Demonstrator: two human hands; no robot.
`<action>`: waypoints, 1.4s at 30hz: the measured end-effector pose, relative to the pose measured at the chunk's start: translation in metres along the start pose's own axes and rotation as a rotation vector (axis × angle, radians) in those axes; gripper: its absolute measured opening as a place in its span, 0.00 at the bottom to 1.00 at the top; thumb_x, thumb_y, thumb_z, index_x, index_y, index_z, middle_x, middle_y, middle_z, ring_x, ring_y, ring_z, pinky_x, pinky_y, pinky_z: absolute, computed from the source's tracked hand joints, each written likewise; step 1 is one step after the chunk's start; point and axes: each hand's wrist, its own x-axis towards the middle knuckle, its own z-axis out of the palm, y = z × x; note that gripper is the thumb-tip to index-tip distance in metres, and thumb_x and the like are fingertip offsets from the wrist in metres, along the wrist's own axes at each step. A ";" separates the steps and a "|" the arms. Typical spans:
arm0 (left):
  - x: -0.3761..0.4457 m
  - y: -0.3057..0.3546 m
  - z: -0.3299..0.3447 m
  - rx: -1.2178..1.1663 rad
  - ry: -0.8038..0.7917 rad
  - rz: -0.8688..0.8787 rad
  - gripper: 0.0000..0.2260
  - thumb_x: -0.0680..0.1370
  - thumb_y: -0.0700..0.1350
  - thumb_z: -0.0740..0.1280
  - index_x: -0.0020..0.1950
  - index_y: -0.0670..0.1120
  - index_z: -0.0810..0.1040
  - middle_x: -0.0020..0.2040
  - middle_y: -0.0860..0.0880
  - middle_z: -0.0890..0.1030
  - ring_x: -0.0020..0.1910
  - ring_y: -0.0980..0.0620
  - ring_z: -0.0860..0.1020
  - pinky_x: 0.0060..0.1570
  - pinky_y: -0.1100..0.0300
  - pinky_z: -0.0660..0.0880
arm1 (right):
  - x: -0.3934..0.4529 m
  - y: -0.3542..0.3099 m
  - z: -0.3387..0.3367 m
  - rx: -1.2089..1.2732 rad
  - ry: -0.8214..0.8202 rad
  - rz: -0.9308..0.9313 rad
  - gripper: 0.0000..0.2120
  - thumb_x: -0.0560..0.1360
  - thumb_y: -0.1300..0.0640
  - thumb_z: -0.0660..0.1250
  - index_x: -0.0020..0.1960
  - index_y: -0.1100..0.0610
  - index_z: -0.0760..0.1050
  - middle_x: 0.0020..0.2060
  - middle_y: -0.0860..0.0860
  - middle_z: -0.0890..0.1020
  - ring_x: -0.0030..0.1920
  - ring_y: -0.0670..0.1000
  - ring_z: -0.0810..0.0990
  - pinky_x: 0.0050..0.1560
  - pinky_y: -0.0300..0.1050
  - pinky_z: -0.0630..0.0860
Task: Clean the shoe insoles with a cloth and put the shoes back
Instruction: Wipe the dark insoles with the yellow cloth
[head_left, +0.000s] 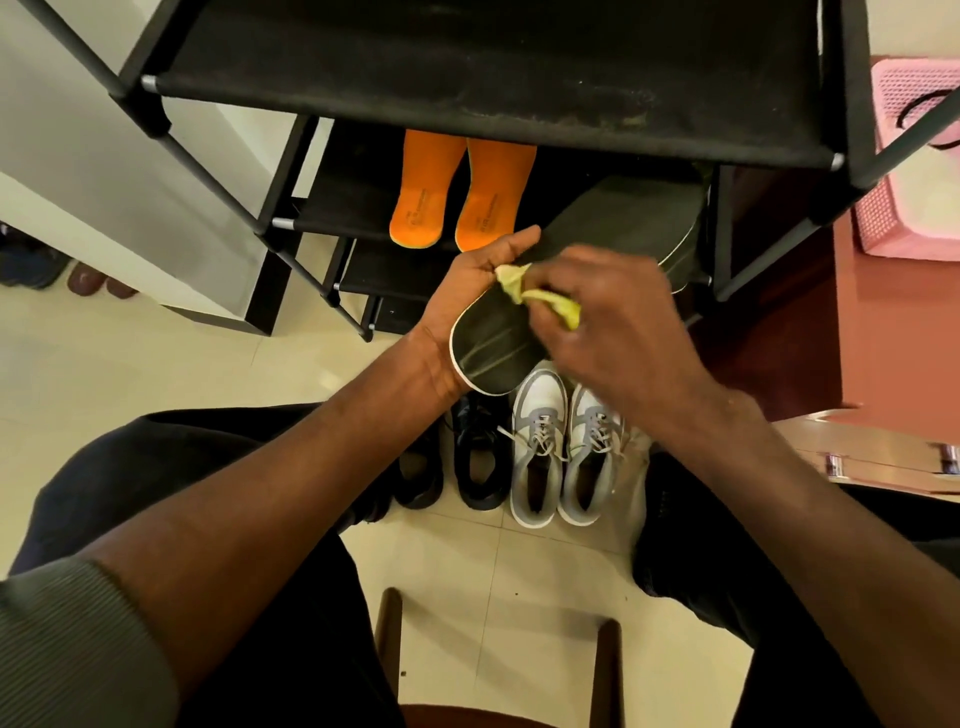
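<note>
My left hand (470, 291) holds a dark insole (496, 348) with a white edge from below, thumb over its upper side. My right hand (618, 317) grips a crumpled yellow cloth (540, 296) and presses it on the middle of that insole. The insole's far end (628, 218) reaches up toward the rack. Two orange insoles (457, 192) lie side by side on a lower shelf of the black shoe rack (488, 67). On the floor below my hands stand a grey-and-white pair of sneakers (563, 447) and a black pair of shoes (462, 462).
The rack's black poles stand left and right of my hands. A pink basket (914, 171) sits on a reddish surface at the right. Other shoes (57, 265) lie at the far left by a white panel. A wooden stool frame (498, 670) is between my legs.
</note>
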 end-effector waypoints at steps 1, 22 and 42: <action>0.002 0.000 -0.001 -0.004 -0.024 -0.006 0.30 0.86 0.50 0.53 0.32 0.42 0.83 0.31 0.47 0.81 0.30 0.52 0.81 0.38 0.62 0.80 | 0.005 0.007 -0.001 -0.034 0.034 0.046 0.08 0.77 0.60 0.71 0.55 0.60 0.85 0.45 0.54 0.84 0.41 0.51 0.81 0.43 0.51 0.80; 0.005 -0.001 -0.015 0.036 0.222 0.107 0.21 0.86 0.45 0.54 0.39 0.42 0.79 0.27 0.47 0.79 0.25 0.51 0.79 0.28 0.64 0.78 | -0.004 -0.034 0.012 0.318 -0.027 0.002 0.08 0.77 0.60 0.74 0.55 0.60 0.86 0.48 0.50 0.87 0.46 0.45 0.84 0.48 0.41 0.81; 0.010 -0.014 -0.074 0.118 0.294 0.073 0.13 0.81 0.53 0.69 0.58 0.45 0.78 0.46 0.52 0.84 0.46 0.60 0.83 0.53 0.63 0.80 | -0.015 -0.036 0.011 0.265 -0.121 -0.079 0.08 0.77 0.59 0.74 0.55 0.59 0.86 0.46 0.49 0.86 0.43 0.44 0.82 0.44 0.37 0.77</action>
